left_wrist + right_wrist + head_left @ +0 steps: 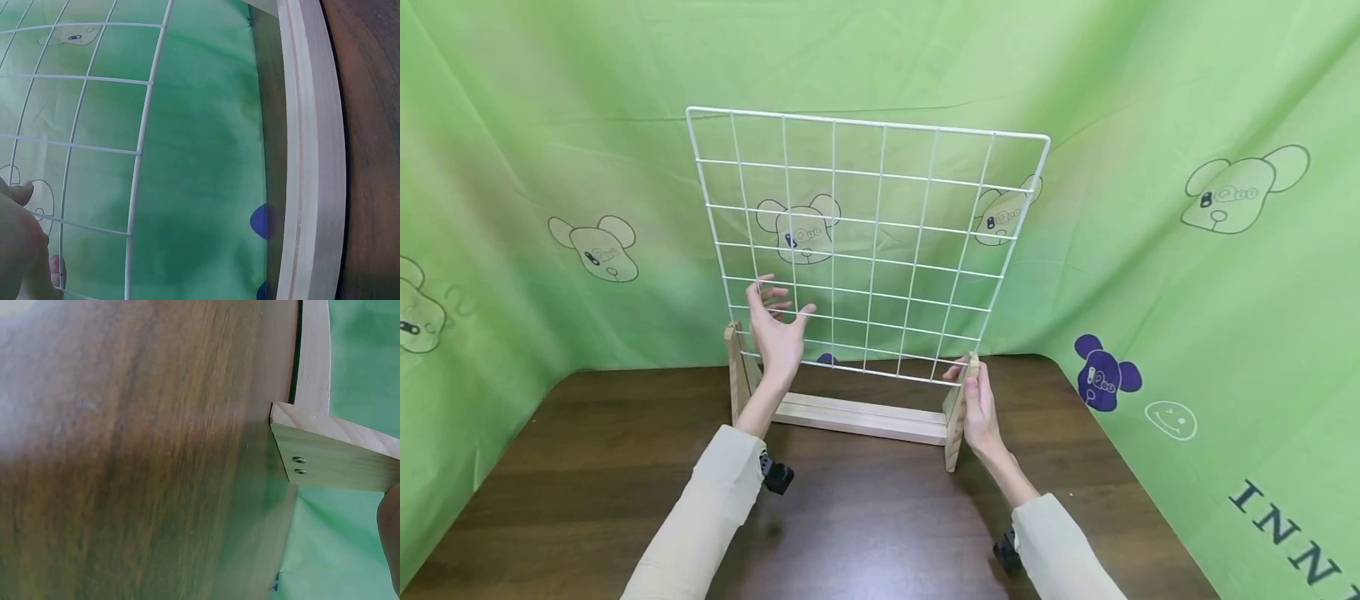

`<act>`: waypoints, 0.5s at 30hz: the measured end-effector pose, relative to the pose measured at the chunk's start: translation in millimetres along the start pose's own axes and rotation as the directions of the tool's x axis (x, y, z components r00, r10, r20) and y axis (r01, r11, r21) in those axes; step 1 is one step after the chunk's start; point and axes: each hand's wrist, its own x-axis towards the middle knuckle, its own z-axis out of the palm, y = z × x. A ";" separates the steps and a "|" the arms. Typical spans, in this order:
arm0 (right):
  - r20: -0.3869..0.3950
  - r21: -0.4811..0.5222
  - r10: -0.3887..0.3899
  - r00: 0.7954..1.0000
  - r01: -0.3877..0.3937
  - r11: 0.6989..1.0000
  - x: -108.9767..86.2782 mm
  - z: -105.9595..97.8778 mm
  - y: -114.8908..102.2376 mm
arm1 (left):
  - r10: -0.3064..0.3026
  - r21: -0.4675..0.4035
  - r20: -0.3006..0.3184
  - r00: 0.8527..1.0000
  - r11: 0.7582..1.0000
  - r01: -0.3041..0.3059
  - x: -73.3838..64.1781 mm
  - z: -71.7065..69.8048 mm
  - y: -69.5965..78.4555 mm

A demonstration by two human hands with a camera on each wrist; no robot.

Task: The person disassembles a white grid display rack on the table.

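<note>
A white wire grid (868, 123) rises above a pale wooden stand (861, 419) with two side posts and a low crossbar. Its lower corners sit between the tops of the posts. My left hand (778, 340) holds the grid near its lower left, fingers bent at the wires and thumb spread to the right. In the left wrist view, that hand (25, 250) overlaps the wires at the lower left. My right hand (982, 408) grips the right post (955, 425) near its top, thumb on the near side. Two screws (299, 465) show on this post's outer face.
The stand is on a dark brown wooden table (880, 525). Green fabric (1150, 275) printed with bear heads hangs behind and along both sides. Small black cameras (777, 475) are strapped at both wrists, by the pale sleeves.
</note>
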 end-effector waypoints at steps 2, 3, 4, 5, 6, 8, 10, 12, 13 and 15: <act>0.006 0.003 -0.002 1.000 0.002 1.000 0.1 -0.4 0.1 | -0.007 0.008 0.004 1.000 1.000 0.007 1.3 0.6 2.2; 0.009 0.008 -0.002 1.000 0.001 1.000 -0.1 -0.7 0.4 | -0.011 0.011 0.008 1.000 1.000 0.011 1.9 0.9 3.2; 0.009 0.017 0.006 1.000 -0.006 1.000 -0.6 -1.2 0.6 | -0.017 0.013 0.011 1.000 1.000 0.017 2.5 1.2 4.3; 0.009 0.025 0.010 1.000 -0.010 1.000 -1.0 -1.7 1.7 | -0.022 0.011 0.013 1.000 1.000 0.022 3.1 1.5 5.0; 0.008 0.031 0.021 1.000 -0.021 0.999 -1.6 -2.3 3.4 | -0.025 0.006 0.013 1.000 1.000 0.025 3.8 1.8 5.9; 0.005 0.051 0.045 0.999 -0.045 0.998 -3.5 -3.9 9.3 | -0.029 0.005 0.009 1.000 1.000 0.029 4.9 1.8 7.4; 0.000 0.061 0.062 0.998 -0.062 0.996 -5.9 -5.5 18.1 | -0.024 -0.002 0.001 1.000 1.000 0.024 5.8 1.4 9.0; -0.006 0.062 0.073 0.997 -0.072 0.995 -7.5 -6.3 25.9 | -0.014 -0.004 -0.004 1.000 1.000 0.014 7.0 1.0 10.0; -0.007 0.059 0.073 0.997 -0.073 0.996 -7.9 -6.3 28.2 | -0.013 -0.001 -0.005 1.000 1.000 0.013 7.4 0.7 10.7; -0.008 0.055 0.075 0.997 -0.074 0.996 -7.4 -5.7 27.7 | -0.011 -0.003 -0.007 1.000 1.000 0.011 7.8 0.6 11.8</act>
